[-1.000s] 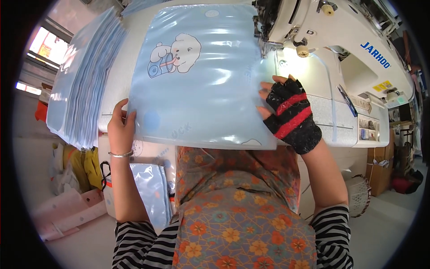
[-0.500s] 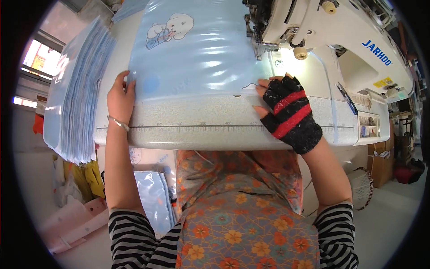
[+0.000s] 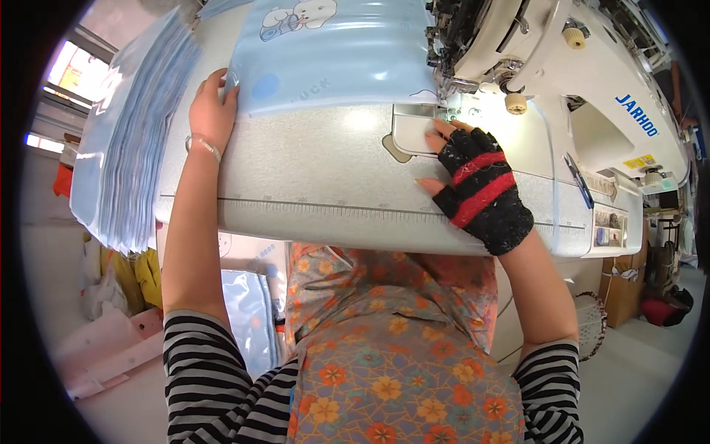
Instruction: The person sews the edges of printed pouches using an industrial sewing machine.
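Observation:
A glossy light blue plastic sheet printed with a puppy lies flat on the sewing machine's table, its right edge at the needle area. At its left edge is my left hand, a bracelet on the wrist; the thumb touches the edge and the fingers are apart. My right hand, in a black and red fingerless glove, rests palm down, fingers spread, holding nothing. Its fingertips touch a metal cover plate just in front of the needle area. The white sewing machine stands at the upper right, its lamp lit.
A thick stack of blue sheets hangs over the table's left end. A ruler scale runs along the front edge. Thread snips and a small parts tray are at right. More blue pieces lie below, left of the apron.
The blue sheet has slid away from me, uncovering the metal cover plate. My left hand has moved forward with it. The right hand stays nearly in place; the view has shifted slightly.

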Demonstrator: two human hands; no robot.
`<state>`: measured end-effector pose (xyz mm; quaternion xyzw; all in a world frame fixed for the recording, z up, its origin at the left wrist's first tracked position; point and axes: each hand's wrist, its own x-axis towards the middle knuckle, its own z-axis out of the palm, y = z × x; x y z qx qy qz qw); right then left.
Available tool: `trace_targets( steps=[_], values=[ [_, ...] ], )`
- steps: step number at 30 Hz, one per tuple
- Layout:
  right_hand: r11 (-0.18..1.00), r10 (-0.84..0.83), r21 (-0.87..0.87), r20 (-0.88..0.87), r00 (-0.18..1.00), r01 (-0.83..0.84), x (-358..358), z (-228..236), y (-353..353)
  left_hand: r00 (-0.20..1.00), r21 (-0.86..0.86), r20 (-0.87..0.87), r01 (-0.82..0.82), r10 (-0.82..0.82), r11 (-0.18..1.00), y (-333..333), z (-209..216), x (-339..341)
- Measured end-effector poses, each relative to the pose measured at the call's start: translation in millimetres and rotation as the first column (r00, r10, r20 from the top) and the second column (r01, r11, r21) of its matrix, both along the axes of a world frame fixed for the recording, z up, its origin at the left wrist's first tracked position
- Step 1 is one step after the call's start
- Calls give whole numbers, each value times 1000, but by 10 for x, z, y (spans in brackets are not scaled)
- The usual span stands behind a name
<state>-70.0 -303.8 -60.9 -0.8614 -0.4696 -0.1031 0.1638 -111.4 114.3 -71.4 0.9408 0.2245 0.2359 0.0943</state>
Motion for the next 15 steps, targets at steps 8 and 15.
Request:
trace_targets(
  steps=[8, 15],
  values=[
    [997, -4, 76, 43, 999, 1, 18, -6, -53, 869, 33, 75, 487, -488, 873, -279, 190, -823],
    [985, 106, 143, -31, 994, -100, -199, -83, 86, 722, 376, -51, 654, -690, 656, -1355, 1135, -1561]
  ],
)
